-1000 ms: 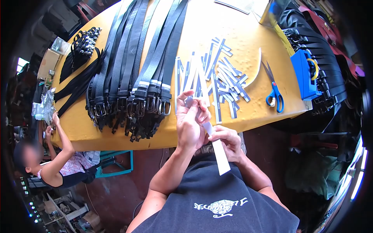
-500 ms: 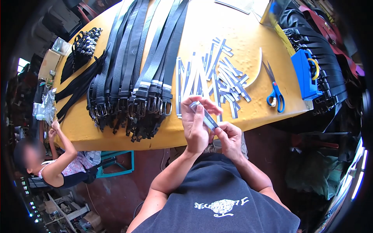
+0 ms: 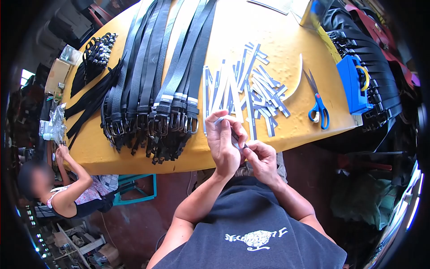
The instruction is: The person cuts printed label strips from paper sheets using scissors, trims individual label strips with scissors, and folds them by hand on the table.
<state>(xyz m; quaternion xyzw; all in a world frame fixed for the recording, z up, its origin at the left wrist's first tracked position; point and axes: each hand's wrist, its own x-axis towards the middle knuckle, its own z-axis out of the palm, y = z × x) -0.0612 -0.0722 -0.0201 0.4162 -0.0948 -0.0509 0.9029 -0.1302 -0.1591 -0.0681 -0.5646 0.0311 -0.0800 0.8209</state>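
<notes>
Just off the front edge of the table, my left hand (image 3: 225, 145) is closed around a dark printed label strip (image 3: 234, 138), its fingers curled over most of it. Thumb and forefinger of my right hand (image 3: 262, 162) pinch the strip's lower end. Beyond my hands lies a loose pile of white and grey label strips (image 3: 264, 92). To the left, long black belts (image 3: 148, 67) lie side by side, their buckles (image 3: 163, 123) toward me. A few of these belts have a pale band wrapped near the buckle.
Blue-handled scissors (image 3: 318, 110) and a blue tape dispenser (image 3: 356, 85) are on the right of the yellow table (image 3: 295, 134). More black belts (image 3: 376, 67) hang past the right edge. At the far left, another person (image 3: 76, 188) works by a clear plastic bag (image 3: 57, 123).
My left fingers have curled further over the label strip, hiding its print and turning it darker side up. The other person's hands have dropped slightly at the table's left edge.
</notes>
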